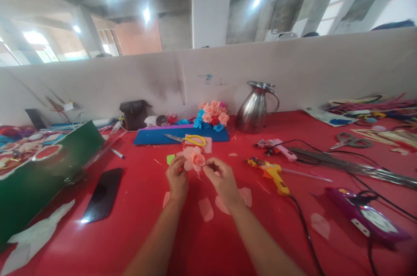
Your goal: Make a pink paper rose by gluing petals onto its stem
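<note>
A pink paper rose is held up between my two hands, above the red tabletop. My left hand has its fingers closed at the flower's left side. From the right, my right hand pinches the edge of a petal with thumb and forefinger. Loose pink petals lie below, among them a petal between my forearms and another petal farther right. Just behind the rose, yellow-handled scissors rest by a blue sheet.
A yellow glue gun and a pink glue gun lie to the right, with cords near a purple power strip. A steel jug and a bunch of paper flowers stand behind. At left are a phone and a green box.
</note>
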A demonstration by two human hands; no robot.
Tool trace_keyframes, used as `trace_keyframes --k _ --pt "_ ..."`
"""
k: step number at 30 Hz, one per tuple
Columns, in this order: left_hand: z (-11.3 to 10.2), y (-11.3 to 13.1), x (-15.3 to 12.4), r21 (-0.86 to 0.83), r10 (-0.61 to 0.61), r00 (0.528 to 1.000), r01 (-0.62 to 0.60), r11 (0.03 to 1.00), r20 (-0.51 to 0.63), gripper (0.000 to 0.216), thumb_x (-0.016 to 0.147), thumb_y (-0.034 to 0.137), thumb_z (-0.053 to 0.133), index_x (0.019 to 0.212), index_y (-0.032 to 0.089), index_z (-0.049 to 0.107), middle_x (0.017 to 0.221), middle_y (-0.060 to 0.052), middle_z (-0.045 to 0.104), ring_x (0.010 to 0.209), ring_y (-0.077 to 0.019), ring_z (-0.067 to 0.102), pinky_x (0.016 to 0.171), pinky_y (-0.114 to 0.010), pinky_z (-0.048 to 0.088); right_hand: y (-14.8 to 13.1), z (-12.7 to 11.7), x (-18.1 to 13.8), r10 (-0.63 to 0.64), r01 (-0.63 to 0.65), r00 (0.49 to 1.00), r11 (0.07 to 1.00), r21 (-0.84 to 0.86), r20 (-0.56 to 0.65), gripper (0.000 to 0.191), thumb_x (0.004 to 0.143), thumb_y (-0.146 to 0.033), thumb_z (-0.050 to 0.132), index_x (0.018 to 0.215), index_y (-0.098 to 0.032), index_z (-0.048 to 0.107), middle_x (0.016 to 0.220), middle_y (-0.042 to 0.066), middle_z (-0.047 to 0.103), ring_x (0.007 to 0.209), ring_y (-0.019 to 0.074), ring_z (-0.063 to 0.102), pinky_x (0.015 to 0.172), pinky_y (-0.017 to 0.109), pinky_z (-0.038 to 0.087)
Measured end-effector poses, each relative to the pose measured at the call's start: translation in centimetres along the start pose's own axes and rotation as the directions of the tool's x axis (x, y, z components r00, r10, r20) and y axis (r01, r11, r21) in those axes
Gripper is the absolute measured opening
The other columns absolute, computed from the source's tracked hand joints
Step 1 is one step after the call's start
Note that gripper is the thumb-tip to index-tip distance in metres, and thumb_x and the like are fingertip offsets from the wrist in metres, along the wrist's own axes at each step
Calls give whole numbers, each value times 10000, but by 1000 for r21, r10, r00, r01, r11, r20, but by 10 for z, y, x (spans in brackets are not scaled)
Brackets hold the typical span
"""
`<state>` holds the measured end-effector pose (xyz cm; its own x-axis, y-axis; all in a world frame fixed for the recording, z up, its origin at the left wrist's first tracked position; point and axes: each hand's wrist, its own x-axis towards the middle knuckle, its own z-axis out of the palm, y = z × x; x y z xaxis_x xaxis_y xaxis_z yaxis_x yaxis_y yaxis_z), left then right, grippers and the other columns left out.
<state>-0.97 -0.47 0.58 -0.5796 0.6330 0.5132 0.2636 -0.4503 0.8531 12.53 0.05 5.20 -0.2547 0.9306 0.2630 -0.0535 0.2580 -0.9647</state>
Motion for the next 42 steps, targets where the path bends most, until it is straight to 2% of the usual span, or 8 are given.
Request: trace_keyframes --k 7,10,13,19,23,32,37,42 --pt "5 5 -3 -96 -102 994 104 990 25 124 613 92 563 608 180 649 590 29 579 594 -111 493 582 -190 389 -2 0 -2 -38 38 999 999 1 0 71 736 -219 524 671 -197 510 606 -27 489 566 116 443 545 238 345" --pt "8 7 -4 -217 -172 985 174 961 29 94 603 125 616 658 181 668 662 23 630 656 -123 534 645 -204 420 -3 0 -4 -113 112 993 992 -55 -17 33 749 -214 521 719 -201 514 659 -15 511 621 129 462 589 247 363" --pt "9 6 -4 -293 -216 976 215 932 30 160 591 120 640 732 182 682 749 6 663 724 -139 563 703 -228 437 -3 1 -5 -190 185 982 972 -145 -21 20 742 -209 539 749 -206 520 683 -9 522 652 137 466 633 256 375" --pt "7 4 -5 -303 -233 971 237 923 50 174 579 109 654 742 164 672 726 9 662 696 -131 570 668 -224 446 -1 3 -5 -287 274 958 919 -284 -4 33 742 -217 542 733 -200 514 669 -9 544 621 128 467 624 254 377" --pt "8 2 -6 -307 -235 970 243 920 63 193 574 105 648 755 167 672 746 4 666 701 -130 574 677 -231 454 1 4 -5 -308 291 951 899 -327 2 19 746 -204 532 732 -196 521 653 -11 551 602 120 471 601 246 380" --pt "8 -5 -7 -281 -198 979 205 938 53 161 564 119 647 719 161 663 750 -14 662 704 -142 576 684 -252 463 -1 4 -5 -236 220 971 938 -268 -29 61 745 -206 509 691 -189 534 639 -12 559 591 117 470 581 236 380" --pt "8 -8 -7 -199 -182 983 185 962 34 100 588 147 625 681 154 661 705 -24 659 672 -146 575 649 -248 464 1 4 -3 -104 97 993 990 -106 -59 64 738 -215 509 684 -187 529 634 -23 541 595 114 473 569 228 372" --pt "9 -11 -7 -265 -210 976 219 939 63 153 580 125 635 723 162 674 718 -11 662 687 -145 584 681 -256 467 1 4 -1 0 3 998 999 45 -63 64 723 -205 509 661 -193 497 597 -44 492 548 98 438 533 217 355"
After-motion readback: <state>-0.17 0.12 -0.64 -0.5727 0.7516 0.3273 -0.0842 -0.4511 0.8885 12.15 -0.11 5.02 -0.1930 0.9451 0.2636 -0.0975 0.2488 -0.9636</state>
